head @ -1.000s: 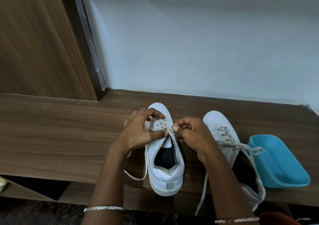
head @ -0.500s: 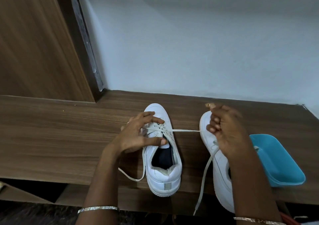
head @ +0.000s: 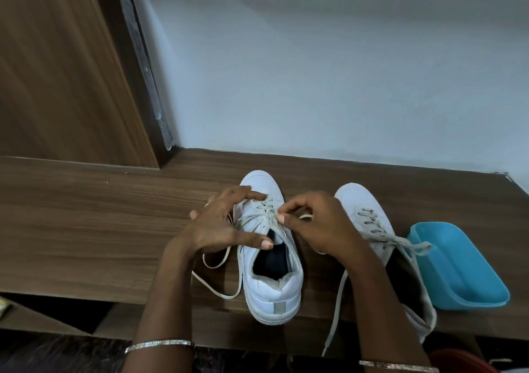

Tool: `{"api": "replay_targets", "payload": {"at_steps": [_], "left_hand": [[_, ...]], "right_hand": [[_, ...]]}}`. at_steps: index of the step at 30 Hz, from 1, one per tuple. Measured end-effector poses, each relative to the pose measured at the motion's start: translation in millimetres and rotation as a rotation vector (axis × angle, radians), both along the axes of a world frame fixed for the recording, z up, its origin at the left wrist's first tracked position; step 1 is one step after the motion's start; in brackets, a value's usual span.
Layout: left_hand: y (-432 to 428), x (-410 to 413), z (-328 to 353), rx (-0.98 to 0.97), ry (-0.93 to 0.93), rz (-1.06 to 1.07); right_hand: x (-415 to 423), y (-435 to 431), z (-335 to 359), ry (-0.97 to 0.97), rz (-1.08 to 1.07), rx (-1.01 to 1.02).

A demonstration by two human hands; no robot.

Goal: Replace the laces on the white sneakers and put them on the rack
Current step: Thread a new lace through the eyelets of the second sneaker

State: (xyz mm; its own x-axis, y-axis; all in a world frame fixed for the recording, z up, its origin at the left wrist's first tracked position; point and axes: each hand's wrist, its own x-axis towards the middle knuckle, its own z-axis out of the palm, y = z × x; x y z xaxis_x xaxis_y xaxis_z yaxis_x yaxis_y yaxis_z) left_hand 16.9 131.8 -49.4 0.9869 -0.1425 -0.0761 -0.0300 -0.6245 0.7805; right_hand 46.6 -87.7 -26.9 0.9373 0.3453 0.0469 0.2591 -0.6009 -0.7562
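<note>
Two white sneakers stand toes-away on the wooden shelf top (head: 86,215). My left hand (head: 220,226) holds the left sneaker (head: 272,284) by its side, thumb at the tongue and forefinger over the eyelets. My right hand (head: 317,223) pinches the pale lace (head: 266,218) at the upper eyelets of that shoe. One loose lace end (head: 217,286) loops on the wood to the shoe's left; the other hangs past the front edge under my right forearm. The right sneaker (head: 363,209) is laced and partly hidden by my right arm.
A turquoise plastic tray (head: 458,269) sits on the shelf just right of the right sneaker. A white wall rises behind, and a wooden panel with a dark frame stands at the back left. Below the front edge lies a darker lower shelf.
My right hand, which had drawn the lace taut out to the right, has come back to the left sneaker's eyelets. The left hand stays on the shoe.
</note>
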Motion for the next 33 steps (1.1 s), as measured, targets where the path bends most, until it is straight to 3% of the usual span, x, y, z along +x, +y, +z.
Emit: {"api": "replay_targets", "payload": {"at_steps": [7, 9, 14, 16, 18, 22, 25, 29, 33], "left_hand": [[1, -1, -2, -0.023, 0.018, -0.006], [2, -1, -1, -0.034, 0.026, -0.012], [1, -1, 0, -0.015, 0.035, -0.009], [1, 0, -2, -0.017, 0.03, -0.006], [1, 0, -3, -0.015, 0.022, -0.002], [1, 1, -3, -0.02, 0.021, -0.01], [1, 1, -3, -0.013, 0.032, -0.008], [0, 1, -2, -0.023, 0.03, -0.007], [2, 2, -4, -0.028, 0.027, -0.014]], "right_hand": [[1, 1, -3, 0.047, -0.07, 0.0], [2, -4, 2, 0.125, -0.16, 0.225], [7, -32, 21, 0.413, -0.276, 1.056], [8, -48, 23, 0.463, -0.288, 1.278], [8, -61, 25, 0.48, -0.291, 1.37], [8, -70, 27, 0.358, -0.425, 1.228], [5, -55, 30, 0.172, -0.48, 0.853], [-4, -27, 26, 0.034, -0.241, 0.275], [-5, -9, 13, 0.077, -0.087, 0.047]]}}
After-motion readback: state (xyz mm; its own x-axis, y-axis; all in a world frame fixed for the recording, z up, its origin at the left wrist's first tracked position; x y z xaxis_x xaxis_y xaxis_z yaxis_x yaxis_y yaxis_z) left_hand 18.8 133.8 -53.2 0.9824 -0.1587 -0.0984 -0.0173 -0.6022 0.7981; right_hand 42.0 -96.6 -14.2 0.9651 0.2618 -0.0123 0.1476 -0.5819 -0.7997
